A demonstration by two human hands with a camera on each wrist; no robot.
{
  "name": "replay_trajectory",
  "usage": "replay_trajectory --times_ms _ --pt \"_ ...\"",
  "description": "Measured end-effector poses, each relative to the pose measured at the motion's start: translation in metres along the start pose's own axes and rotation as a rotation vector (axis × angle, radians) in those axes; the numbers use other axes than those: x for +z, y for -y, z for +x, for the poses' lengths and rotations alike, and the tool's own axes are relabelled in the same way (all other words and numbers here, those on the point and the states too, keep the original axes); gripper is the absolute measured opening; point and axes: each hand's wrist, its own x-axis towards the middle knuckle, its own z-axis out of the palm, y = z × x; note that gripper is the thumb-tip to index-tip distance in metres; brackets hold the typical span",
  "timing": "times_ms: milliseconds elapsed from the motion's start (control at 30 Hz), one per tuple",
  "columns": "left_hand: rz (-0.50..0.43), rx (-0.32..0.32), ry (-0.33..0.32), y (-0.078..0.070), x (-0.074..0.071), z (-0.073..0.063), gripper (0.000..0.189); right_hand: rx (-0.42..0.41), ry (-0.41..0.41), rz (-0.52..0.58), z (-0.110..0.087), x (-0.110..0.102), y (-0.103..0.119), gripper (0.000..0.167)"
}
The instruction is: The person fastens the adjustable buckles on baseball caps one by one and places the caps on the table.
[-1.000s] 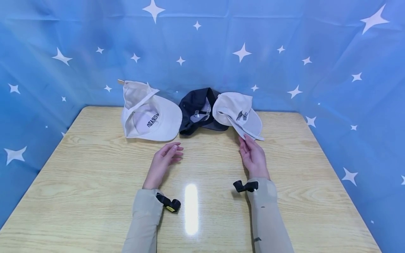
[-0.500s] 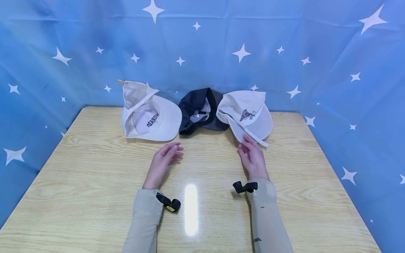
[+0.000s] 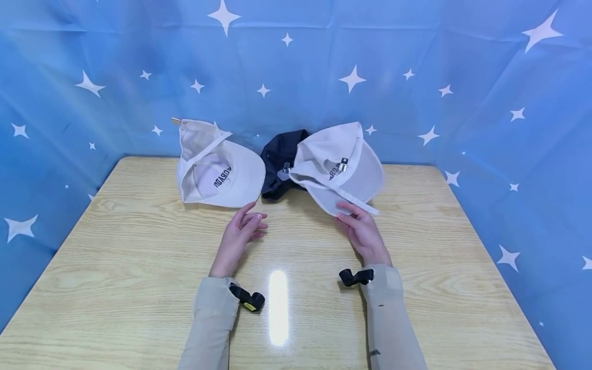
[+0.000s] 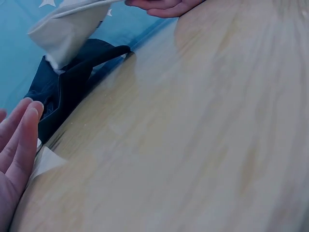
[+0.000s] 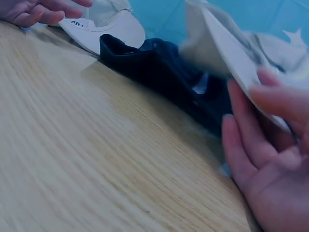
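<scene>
Head view: right grip (image 3: 363, 228) pinches the near brim edge of a whitish cap (image 3: 349, 177), fingers and thumb nearly together. The cap sits just beyond the grip, inside facing the person, metal buckle (image 3: 343, 164) showing. It overlaps a dark cap (image 3: 279, 162) beyond and left of the grip; another white cap (image 3: 242, 174) lies farther left. Left grip (image 3: 237, 236) is well left of the right grip, fingers loosely bent, holding nothing. Handling, my guess: light cloth, floppy crown, stiff brim, not slippery, hard to break. Brim is the best hold (crown would likely just fold). The surface (image 3: 314, 267) gives room right of the grip and back toward the person; its far edge runs behind the caps, against the backdrop (image 3: 296, 77).

Left wrist view: left grip's fingers look fairly straight, apart from the dark cap. Held cap hangs over the dark one; contact hard to judge.

Right wrist view: thumb on one brim face, fingers on the other. Crown blurs, beyond the grip; dark cap sits left of it, so snagging looks likeliest there.
</scene>
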Motion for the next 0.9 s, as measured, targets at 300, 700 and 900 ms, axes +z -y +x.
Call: replay_trajectory --times_ms 300,700,900 --pt "0.025 -0.006 -0.002 -0.015 0.006 -0.006 0.061 0.045 0.193 -0.310 -0.004 0.007 -0.005 0.024" --pt "0.052 -0.094 0.016 -0.017 0.003 -0.008 0.067 0.080 0.332 -0.507 -0.005 0.010 -0.004 0.029" --pt "-0.028 -0.138 0.067 -0.002 -0.001 -0.002 0.073 0.097 0.348 -0.561 -0.007 0.013 -0.001 0.029"
